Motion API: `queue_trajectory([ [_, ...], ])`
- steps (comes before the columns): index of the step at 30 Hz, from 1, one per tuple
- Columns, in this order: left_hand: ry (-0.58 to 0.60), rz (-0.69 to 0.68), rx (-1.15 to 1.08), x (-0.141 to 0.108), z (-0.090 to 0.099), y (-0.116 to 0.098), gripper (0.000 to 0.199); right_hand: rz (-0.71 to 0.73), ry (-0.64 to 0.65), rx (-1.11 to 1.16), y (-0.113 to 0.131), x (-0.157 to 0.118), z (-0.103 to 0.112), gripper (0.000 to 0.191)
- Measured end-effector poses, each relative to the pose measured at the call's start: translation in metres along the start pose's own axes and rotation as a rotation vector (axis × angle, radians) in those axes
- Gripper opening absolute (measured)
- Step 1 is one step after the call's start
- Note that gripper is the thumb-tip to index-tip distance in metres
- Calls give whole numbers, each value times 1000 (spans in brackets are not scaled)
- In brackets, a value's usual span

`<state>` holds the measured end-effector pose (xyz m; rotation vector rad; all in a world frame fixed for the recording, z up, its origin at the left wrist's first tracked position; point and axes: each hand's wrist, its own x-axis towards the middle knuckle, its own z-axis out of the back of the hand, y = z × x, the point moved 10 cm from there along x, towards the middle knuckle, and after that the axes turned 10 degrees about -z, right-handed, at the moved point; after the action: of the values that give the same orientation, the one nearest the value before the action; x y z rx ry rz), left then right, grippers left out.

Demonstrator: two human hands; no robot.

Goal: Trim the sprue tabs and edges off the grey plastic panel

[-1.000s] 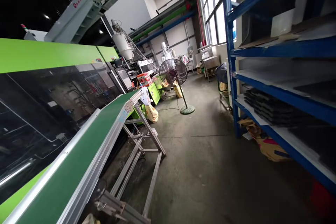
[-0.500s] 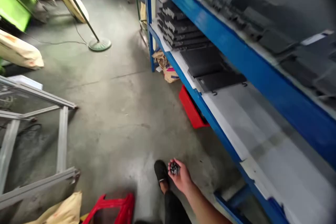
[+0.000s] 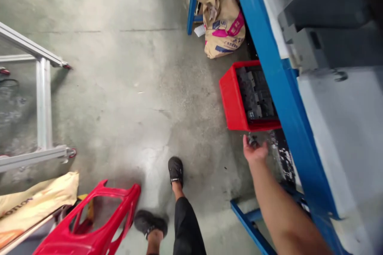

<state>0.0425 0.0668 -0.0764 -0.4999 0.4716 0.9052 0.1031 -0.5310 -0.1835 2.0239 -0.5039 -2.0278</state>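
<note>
My right hand (image 3: 255, 151) reaches forward from the lower right, palm up, fingers curled around some small dark parts (image 3: 253, 142). It is just below the near edge of a red bin (image 3: 233, 101), beside the blue frame. Grey and black pieces (image 3: 257, 91) lie inside the bin. How many small parts my hand holds cannot be made out. My left hand is out of view.
A blue shelf frame (image 3: 278, 79) runs along the right, with dark panels (image 3: 341, 44) on its surface. A paper sack (image 3: 223, 28) lies beyond the bin. Low left are a red stool (image 3: 80, 243) and a metal frame (image 3: 44, 103).
The view has tilted down and come closer to the red bin. My right hand has moved from near my foot to the bin's near edge, still with the small dark parts.
</note>
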Motion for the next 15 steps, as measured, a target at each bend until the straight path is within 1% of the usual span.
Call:
queue_trajectory([
  [1,14,-5,25,8,-11,-1,46,41,-44,-13,20,7,-1,48],
  [2,29,-13,48,15,-18,-2,47,62,-70,-37,32,11,-4,58],
  [3,38,-18,66,21,-22,-2,48,66,-83,-68,37,14,-8,64],
  [4,47,-26,81,26,-24,-1,48,60,-85,-100,36,13,-13,66],
  [5,70,-44,95,31,-24,-1,48,44,-76,-134,27,11,-18,63],
  [6,113,-78,108,35,-25,-2,48,22,-57,-170,11,7,-25,56],
  [7,169,-124,121,38,-28,-4,50,-3,-37,-207,-9,1,-31,49],
  [8,227,-180,132,39,-30,-8,52,-32,-5,-251,-34,-8,-37,47],
  [10,308,-273,135,37,-31,-14,58,-118,66,-371,-94,-30,-43,39],
  [11,315,-293,123,35,-27,-15,60,-168,106,-445,-126,-45,-42,35],
  [12,305,-298,108,31,-21,-14,62,-217,139,-527,-157,-61,-37,33],
  [13,283,-293,92,27,-10,-11,63,-263,170,-615,-187,-79,-30,32],
  [14,254,-284,77,22,5,-7,62,-300,201,-708,-214,-99,-19,31],
  [15,215,-270,61,16,25,-1,60,-328,225,-809,-238,-121,-7,31],
])
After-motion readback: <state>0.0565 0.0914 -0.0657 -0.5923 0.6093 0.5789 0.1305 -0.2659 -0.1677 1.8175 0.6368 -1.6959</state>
